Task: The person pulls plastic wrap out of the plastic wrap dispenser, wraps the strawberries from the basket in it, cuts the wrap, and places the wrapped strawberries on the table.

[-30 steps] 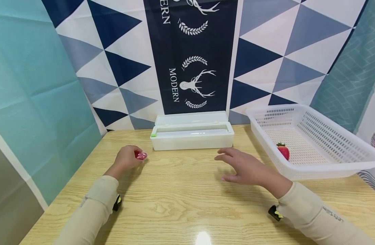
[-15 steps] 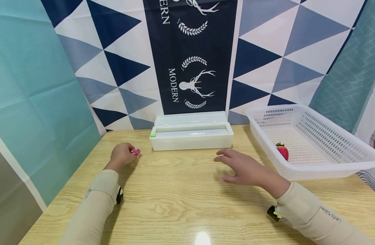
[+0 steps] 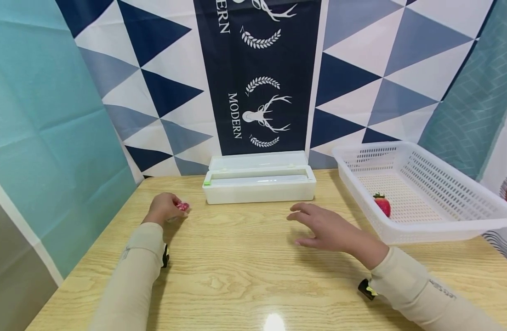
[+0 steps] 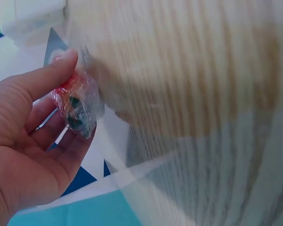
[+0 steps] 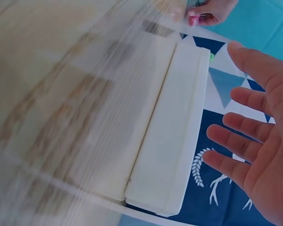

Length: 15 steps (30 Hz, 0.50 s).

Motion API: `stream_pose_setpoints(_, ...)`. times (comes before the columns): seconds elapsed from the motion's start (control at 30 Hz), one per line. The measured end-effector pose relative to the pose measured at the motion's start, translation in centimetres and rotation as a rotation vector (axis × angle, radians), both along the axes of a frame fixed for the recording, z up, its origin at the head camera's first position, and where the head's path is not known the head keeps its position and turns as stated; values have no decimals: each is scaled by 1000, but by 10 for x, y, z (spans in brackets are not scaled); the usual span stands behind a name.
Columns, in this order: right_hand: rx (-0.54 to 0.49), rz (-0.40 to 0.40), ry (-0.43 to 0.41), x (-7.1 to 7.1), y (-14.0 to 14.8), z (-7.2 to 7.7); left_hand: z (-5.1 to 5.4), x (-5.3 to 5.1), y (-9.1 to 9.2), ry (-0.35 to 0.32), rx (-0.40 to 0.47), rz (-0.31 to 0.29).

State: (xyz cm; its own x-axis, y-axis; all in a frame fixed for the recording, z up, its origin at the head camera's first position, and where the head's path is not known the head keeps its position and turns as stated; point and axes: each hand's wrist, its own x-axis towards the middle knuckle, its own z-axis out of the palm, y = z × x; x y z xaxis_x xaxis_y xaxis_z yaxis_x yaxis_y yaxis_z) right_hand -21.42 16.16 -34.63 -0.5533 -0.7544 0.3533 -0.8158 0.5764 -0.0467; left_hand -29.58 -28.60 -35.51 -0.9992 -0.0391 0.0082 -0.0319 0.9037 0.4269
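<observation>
Low over the table's back left, my left hand (image 3: 163,208) pinches a strawberry wrapped in clear plastic film (image 3: 182,207). In the left wrist view, thumb and fingers hold this crinkled strawberry bundle (image 4: 76,101), red with a dark green patch showing through. My right hand (image 3: 321,228) hovers over the table's right middle, fingers spread and holding nothing, as the right wrist view also shows. Between the hands, farther back, stands a long white cling film box (image 3: 259,192) with its lid raised and a green piece at its left end.
A white perforated basket (image 3: 439,225) stands at the right. One bare strawberry (image 3: 382,205) lies inside, by its left wall. The wooden table (image 3: 236,266) ends at a patterned cloth (image 3: 263,59) behind. A teal cloth (image 3: 59,138) hangs along the left side.
My left hand has moved a little left and back with the wrapped strawberry, then stayed near there. The right hand has drifted very slightly left, still spread.
</observation>
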Motion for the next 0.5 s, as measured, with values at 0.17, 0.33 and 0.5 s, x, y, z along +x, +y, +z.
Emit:
stream_pose_setpoints(0.17, -26, -41, -17, -2, -2, 0, -2, -2, -2, -48, 35, -3)
stream_pose_setpoints(0.33, -63, -84, -36, -7, -5, 6, -3, -7, -4, -57, 27, -26)
stream_pose_setpoints(0.5, -79, -102, -56, -9, -7, 17, 3, -8, -3, -62, -27, -54)
